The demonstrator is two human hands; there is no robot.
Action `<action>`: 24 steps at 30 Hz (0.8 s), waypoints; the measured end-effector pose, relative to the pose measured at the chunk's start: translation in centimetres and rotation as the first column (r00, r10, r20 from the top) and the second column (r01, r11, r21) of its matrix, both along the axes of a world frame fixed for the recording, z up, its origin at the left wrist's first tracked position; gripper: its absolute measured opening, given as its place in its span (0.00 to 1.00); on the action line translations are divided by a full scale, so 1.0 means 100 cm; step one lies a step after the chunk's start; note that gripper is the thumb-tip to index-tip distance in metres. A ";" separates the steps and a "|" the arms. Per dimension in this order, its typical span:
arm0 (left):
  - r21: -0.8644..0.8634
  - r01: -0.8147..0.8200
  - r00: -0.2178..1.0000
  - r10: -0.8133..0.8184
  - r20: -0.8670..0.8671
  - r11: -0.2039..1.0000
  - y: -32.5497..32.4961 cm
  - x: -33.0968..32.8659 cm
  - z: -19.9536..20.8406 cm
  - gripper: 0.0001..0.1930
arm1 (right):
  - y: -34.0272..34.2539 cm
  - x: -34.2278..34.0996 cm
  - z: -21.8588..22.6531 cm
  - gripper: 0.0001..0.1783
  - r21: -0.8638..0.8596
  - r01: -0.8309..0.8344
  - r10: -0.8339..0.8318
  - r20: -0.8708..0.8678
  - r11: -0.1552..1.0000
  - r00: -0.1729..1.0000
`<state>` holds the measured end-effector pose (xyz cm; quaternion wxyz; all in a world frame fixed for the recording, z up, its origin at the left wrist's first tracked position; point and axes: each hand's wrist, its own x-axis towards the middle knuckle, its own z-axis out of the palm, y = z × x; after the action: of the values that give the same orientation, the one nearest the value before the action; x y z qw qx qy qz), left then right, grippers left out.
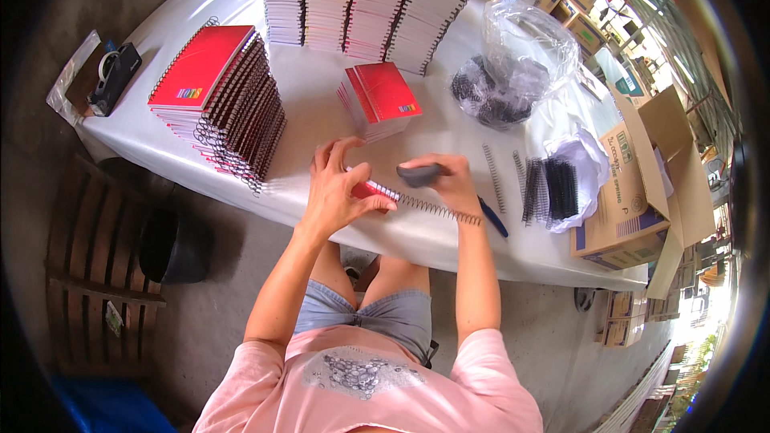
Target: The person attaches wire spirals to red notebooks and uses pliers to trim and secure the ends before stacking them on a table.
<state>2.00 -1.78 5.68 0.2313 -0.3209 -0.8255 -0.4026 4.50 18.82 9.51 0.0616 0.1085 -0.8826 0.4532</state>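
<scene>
Near the front edge of the table, my left hand (pixel 333 188) is closed around a small red notebook (pixel 371 190), gripping it on edge with thumb and fingers. A dark wire spiral (pixel 437 208) runs through part of the notebook's edge. Its loose end stretches right, beneath my right hand (pixel 457 184) to the wrist. That hand is closed on a dark grey, rounded piece (pixel 419 176), slightly blurred, just above the spiral; its exact kind is unclear. A dark blue tool handle (pixel 493 218) lies right of my right wrist. Beyond my hands sits a short stack of small red notebooks (pixel 383 96).
Spiral-bound red notebooks (pixel 204 64) are piled at left, near a black tape dispenser (pixel 114 76). Tall notebook stacks (pixel 353 4) stand behind. Loose spirals (pixel 549 188), a plastic bag of black coils (pixel 501 88) and an open cardboard box (pixel 622 200) occupy the right.
</scene>
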 end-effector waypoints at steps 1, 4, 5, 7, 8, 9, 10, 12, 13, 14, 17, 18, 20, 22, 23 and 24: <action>-0.007 0.000 1.000 0.000 -0.016 1.000 0.001 -0.002 0.000 0.28 | 0.001 0.003 0.000 0.14 -0.258 -0.111 0.097 -0.066 0.960 0.993; -0.038 0.010 1.000 -0.009 0.016 0.999 -0.002 0.001 -0.002 0.28 | -0.015 0.008 0.000 0.14 -0.370 -0.238 0.216 -0.102 0.898 0.971; -0.033 0.014 1.000 -0.013 0.028 0.999 -0.003 -0.001 0.001 0.28 | -0.012 0.001 0.000 0.12 -0.168 -0.061 0.070 0.049 0.984 0.996; -0.014 0.004 0.999 -0.004 0.042 1.000 -0.007 0.000 0.000 0.28 | -0.010 -0.003 0.003 0.13 0.020 0.154 -0.156 0.142 0.988 0.977; 0.024 -0.012 0.998 0.010 0.061 1.000 -0.008 -0.003 -0.002 0.29 | -0.011 -0.003 0.002 0.13 0.024 0.144 -0.146 0.135 0.989 0.980; 0.039 -0.031 0.998 0.029 0.062 0.999 -0.009 -0.005 -0.006 0.29 | -0.014 0.003 -0.002 0.14 -0.363 0.037 -0.004 0.092 0.931 0.996; 0.068 -0.010 1.000 0.008 0.019 0.998 -0.011 -0.010 -0.009 0.28 | -0.016 0.005 -0.004 0.16 -0.691 -0.081 0.117 0.005 0.719 0.993; 0.100 -0.015 1.000 0.016 -0.008 0.995 -0.014 -0.012 -0.012 0.28 | -0.022 0.006 -0.005 0.14 -0.634 -0.095 0.171 0.060 0.767 0.983; 0.135 0.022 1.000 -0.022 -0.006 0.991 -0.013 -0.013 -0.012 0.28 | -0.020 0.003 -0.008 0.13 -0.393 -0.024 0.081 0.128 0.919 0.988; 0.169 0.063 0.998 -0.062 -0.011 0.984 -0.011 -0.014 -0.010 0.28 | -0.017 0.000 -0.012 0.14 -0.118 0.044 -0.025 0.158 0.992 0.987; 0.265 -0.003 1.000 -0.005 0.031 0.964 -0.010 -0.022 -0.024 0.29 | -0.020 -0.003 -0.015 0.14 -0.391 0.053 0.004 0.144 0.919 0.990; 0.366 -0.007 0.995 -0.030 0.095 0.931 -0.008 -0.020 -0.025 0.29 | -0.021 0.001 -0.016 0.15 -0.707 0.020 0.083 0.111 0.706 0.990; 0.430 0.010 0.976 -0.101 0.191 0.903 -0.010 -0.019 -0.026 0.30 | -0.022 0.000 -0.015 0.14 -0.680 -0.048 0.138 0.077 0.731 0.987; 0.418 0.104 0.958 -0.203 0.201 0.902 -0.011 -0.019 -0.027 0.30 | -0.022 -0.004 -0.010 0.11 -0.036 0.109 -0.094 0.290 0.993 0.952; 0.412 0.090 0.957 -0.194 0.216 0.907 -0.010 -0.018 -0.027 0.31 | -0.024 -0.006 -0.003 0.12 0.099 0.191 -0.210 0.246 0.976 0.946; 0.422 0.071 0.960 -0.176 0.216 0.904 -0.008 -0.018 -0.027 0.31 | -0.026 -0.003 -0.004 0.12 0.111 0.171 -0.194 0.246 0.979 0.950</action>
<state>0.21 -2.62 2.96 0.1617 -0.2641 -0.7227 -0.6179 4.17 16.22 9.07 -0.0157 -0.0301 -0.9086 0.4164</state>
